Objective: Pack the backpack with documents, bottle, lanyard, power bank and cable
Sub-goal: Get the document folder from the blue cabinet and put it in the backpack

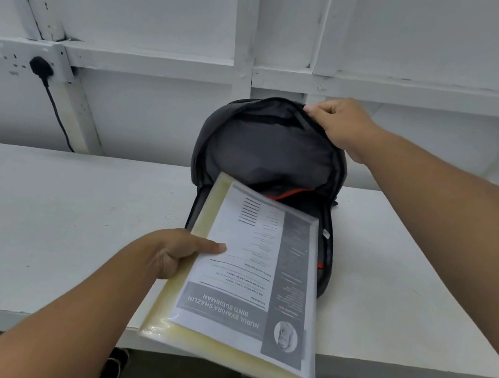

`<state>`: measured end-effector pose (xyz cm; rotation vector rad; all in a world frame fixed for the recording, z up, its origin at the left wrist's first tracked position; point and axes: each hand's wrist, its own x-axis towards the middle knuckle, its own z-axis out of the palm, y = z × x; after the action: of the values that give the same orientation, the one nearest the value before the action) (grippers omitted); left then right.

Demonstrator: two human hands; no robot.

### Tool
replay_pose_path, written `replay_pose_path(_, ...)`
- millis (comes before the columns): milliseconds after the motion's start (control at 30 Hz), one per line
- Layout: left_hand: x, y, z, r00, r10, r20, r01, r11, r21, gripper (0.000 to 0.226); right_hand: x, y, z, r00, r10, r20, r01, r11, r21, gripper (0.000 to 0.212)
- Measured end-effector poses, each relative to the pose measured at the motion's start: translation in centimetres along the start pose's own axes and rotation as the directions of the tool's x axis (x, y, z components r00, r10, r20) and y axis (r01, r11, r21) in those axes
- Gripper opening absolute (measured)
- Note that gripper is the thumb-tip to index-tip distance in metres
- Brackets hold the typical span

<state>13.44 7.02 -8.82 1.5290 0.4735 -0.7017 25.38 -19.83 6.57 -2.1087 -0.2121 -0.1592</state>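
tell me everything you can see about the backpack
The dark grey fabric backpack lies on the white table near the wall, its main compartment unzipped and gaping. The lining looks black with a red-orange trim showing inside. The right hand pinches the top flap's edge, holding it up. The left hand slides the clear plastic folder of printed documents into the opening; the folder's far end is just at the mouth, covering the lower part.
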Motion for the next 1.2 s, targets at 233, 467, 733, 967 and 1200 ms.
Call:
replay_pose_path(233,0.0,-1.7,1.1,0.995,-0.1,0.03,0.101,0.993,-0.054,0.041,0.8,0.6,0.2,0.995,-0.001,-0.103,0.001,1.0,0.002,0.036)
replay_pose_path(467,1.6,1.4,2.1,0.991,-0.091,-0.094,0.097,0.993,0.064,0.051,0.2,0.6,0.1,0.996,-0.059,-0.07,0.057,0.998,-0.029,0.027)
replay_pose_path(733,5.7,3.9,3.0,0.84,0.346,-0.419,-0.065,0.829,0.556,0.08,-1.4,1.2,0.2,0.996,-0.089,-0.012,0.089,0.996,-0.032,0.019)
replay_pose_path(967,5.5,2.5,4.4,0.753,0.586,-0.3,0.091,0.358,0.929,0.056,-1.8,1.5,0.2,0.995,-0.098,0.004,0.098,0.995,-0.019,0.018)
replay_pose_path(1200,-0.6,-6.6,7.2,0.632,0.568,0.527,-0.434,-0.304,0.848,0.073,-1.8,2.0,0.2,0.996,-0.09,0.008,0.09,0.996,-0.021,0.021)
